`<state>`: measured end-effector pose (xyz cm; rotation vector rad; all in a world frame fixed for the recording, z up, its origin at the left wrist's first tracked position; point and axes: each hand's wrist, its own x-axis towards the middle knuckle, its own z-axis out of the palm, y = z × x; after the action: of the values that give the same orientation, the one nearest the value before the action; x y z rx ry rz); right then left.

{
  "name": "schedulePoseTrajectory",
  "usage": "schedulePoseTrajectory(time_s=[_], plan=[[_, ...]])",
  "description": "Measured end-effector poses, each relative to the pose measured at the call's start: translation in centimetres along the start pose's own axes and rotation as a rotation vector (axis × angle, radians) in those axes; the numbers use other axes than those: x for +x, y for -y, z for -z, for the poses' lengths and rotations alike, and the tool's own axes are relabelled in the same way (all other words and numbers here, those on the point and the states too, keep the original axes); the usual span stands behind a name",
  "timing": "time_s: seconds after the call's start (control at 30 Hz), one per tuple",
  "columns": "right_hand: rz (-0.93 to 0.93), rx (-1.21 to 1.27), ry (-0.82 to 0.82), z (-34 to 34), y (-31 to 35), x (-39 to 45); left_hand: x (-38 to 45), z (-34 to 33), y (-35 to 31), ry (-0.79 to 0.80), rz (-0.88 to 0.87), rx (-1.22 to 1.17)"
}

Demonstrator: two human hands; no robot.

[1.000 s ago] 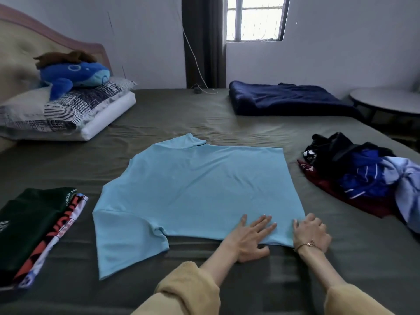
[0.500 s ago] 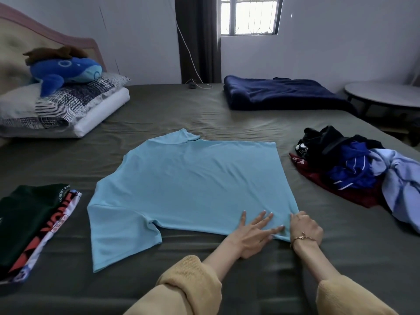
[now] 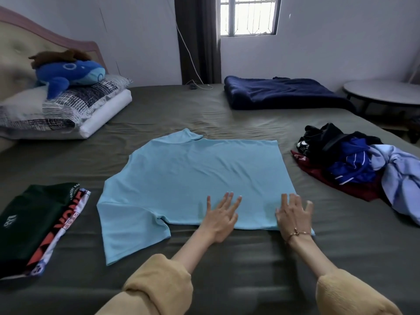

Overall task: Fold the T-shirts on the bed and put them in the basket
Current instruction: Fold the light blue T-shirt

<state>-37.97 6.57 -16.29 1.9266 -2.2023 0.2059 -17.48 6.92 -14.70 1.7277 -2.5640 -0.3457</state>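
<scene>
A light blue T-shirt (image 3: 193,176) lies flat on the bed, folded lengthwise, with one sleeve spread toward the near left. My left hand (image 3: 221,217) rests flat on its near edge with the fingers straight and spread. My right hand (image 3: 294,213) presses flat on the near right corner, a bracelet on its wrist. A pile of unfolded clothes (image 3: 354,162) in black, blue, red and pale lilac sits to the right. Folded shirts (image 3: 34,221), dark green on top, are stacked at the near left. No basket is in view.
The bed (image 3: 238,269) has an olive-grey sheet. Pillows (image 3: 61,112) with a blue plush whale (image 3: 68,73) lie at the far left by the headboard. A folded navy blanket (image 3: 281,92) lies at the far side. A round table (image 3: 384,94) stands beyond the bed's right edge.
My right hand has opened from curled at the shirt's corner to flat on the cloth. My left hand has slid slightly further onto the shirt.
</scene>
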Motion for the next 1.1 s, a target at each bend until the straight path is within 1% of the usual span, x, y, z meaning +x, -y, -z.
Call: schedulePoseTrajectory(time_s=[0.03, 0.07, 0.17, 0.2, 0.27, 0.37, 0.43, 0.5, 0.53, 0.6, 0.63, 0.67, 0.7, 0.73, 0.77, 0.83, 0.87, 0.93, 1.0, 1.1], plan=[[0.097, 0.014, -0.013, 0.3, 0.5, 0.0, -0.4, 0.4, 1.0, -0.031, 0.046, 0.029], [0.177, 0.023, 0.027, 0.9, 1.2, -0.3, -1.0, 0.8, 2.2, -0.070, 0.100, 0.054], [0.297, 0.079, 0.182, 0.6, 2.5, -0.9, -3.1, 1.5, 6.2, -0.179, 0.261, 0.047], [0.309, 0.113, 0.220, 0.6, 2.6, -1.2, -3.9, 1.6, 7.4, -0.195, 0.296, 0.011], [0.327, 0.155, 0.234, 1.0, 2.8, -1.7, -5.6, 1.9, 9.5, -0.205, 0.340, -0.052], [0.344, 0.135, 0.287, 1.1, 2.3, -2.3, -8.1, 2.7, 12.3, -0.231, 0.403, -0.005], [0.311, 0.077, 0.285, 1.1, 1.8, -2.7, -9.8, 2.9, 14.2, -0.234, 0.462, 0.020], [0.254, 0.019, 0.254, 0.7, 1.2, -3.1, -11.2, 2.7, 15.7, -0.229, 0.578, -0.005], [0.231, -0.024, 0.211, 0.6, 1.3, -3.4, -12.0, 2.5, 16.1, -0.256, 0.688, -0.061], [0.188, -0.093, 0.043, 0.5, 1.4, -3.7, -12.9, 2.4, 16.4, -0.348, 0.956, -0.226], [0.168, -0.116, 0.000, 0.4, 1.7, -3.9, -13.2, 2.4, 16.6, -0.377, 1.063, -0.297], [0.162, -0.119, -0.050, 0.2, 1.8, -4.1, -13.3, 2.5, 16.6, -0.393, 1.138, -0.339], [0.141, -0.084, -0.064, -0.1, 1.9, -4.2, -13.4, 2.4, 16.7, -0.412, 1.184, -0.377], [0.115, -0.038, -0.052, -0.1, 2.2, -4.4, -13.3, 2.4, 16.9, -0.436, 1.203, -0.418], [0.092, -0.012, -0.078, -0.3, 2.3, -4.5, -13.2, 2.3, 17.0, -0.462, 1.217, -0.476], [0.040, -0.002, -0.124, 0.2, 3.0, -4.7, -12.8, 2.3, 17.3, -0.473, 1.242, -0.585], [0.023, -0.023, -0.115, 0.7, 3.2, -4.8, -12.8, 2.4, 17.5, -0.462, 1.247, -0.609], [-0.016, -0.070, 0.005, 1.1, 3.5, -5.0, -12.9, 2.7, 17.7, -0.440, 1.238, -0.614], [-0.060, -0.121, 0.083, 1.4, 3.4, -5.2, -13.2, 2.9, 17.6, -0.449, 1.245, -0.633], [-0.068, -0.102, 0.094, 1.8, 3.3, -5.1, -13.5, 3.4, 16.9, -0.517, 1.244, -0.665]])
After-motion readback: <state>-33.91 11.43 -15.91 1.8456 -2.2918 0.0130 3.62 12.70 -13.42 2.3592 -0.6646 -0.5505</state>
